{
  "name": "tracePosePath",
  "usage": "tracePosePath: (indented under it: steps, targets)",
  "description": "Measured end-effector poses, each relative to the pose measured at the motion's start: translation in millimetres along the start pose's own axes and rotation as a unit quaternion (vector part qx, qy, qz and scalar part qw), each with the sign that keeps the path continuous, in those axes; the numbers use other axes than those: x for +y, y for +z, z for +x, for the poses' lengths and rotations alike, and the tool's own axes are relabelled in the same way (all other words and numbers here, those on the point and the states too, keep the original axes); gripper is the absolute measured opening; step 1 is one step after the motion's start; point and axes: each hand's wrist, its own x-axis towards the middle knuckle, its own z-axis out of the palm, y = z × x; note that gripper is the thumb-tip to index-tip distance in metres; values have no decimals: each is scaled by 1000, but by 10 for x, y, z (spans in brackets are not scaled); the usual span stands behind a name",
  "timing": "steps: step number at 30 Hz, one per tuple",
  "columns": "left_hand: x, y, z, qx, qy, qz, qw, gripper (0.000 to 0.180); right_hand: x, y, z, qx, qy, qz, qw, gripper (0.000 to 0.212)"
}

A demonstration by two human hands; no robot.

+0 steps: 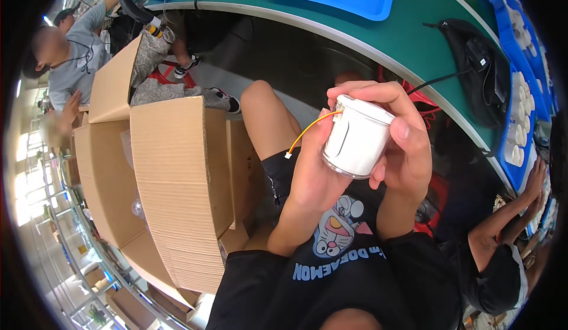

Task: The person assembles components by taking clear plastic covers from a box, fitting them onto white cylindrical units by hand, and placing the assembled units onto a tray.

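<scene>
Both raised hands wrap the white cylinder (357, 142), fingers curled.

A green-topped workbench (408, 28) curves overhead — open cardboard boxes (171, 188) left, metal shelving (53, 212) beyond.

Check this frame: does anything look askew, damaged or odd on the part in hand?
Nothing looks damaged. A yellow-orange wire with a small white connector hangs loose from the white cylindrical part, which both the left hand and right hand grip.
</scene>
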Motion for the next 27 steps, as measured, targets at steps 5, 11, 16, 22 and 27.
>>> tracePosePath:
  steps: [5, 11, 16, 22, 27]
  targets:
    - [2, 25, -33, 24, 2, 9, 1000, 53, 61, -22, 22, -22, -22, 4, 1000, 53]
    - [24, -12, -72, 18, 18, 32, 999, 56, 33, -40, 42, -45, -17, -25, 999, 55]
    - [33, -15, -68, 26, -3, 42, 999, 61, 66, -93, 49, -47, -17, -10, 999, 55]
    - [50, -98, -79, -10, -36, -8, 999, 63, 94, -110, 47, -46, -4, 33, 998, 54]
    - [62, -164, -77, -24, -21, 55, 998, 66, 135, -159, 58, -71, 18, 57, 996, 55]
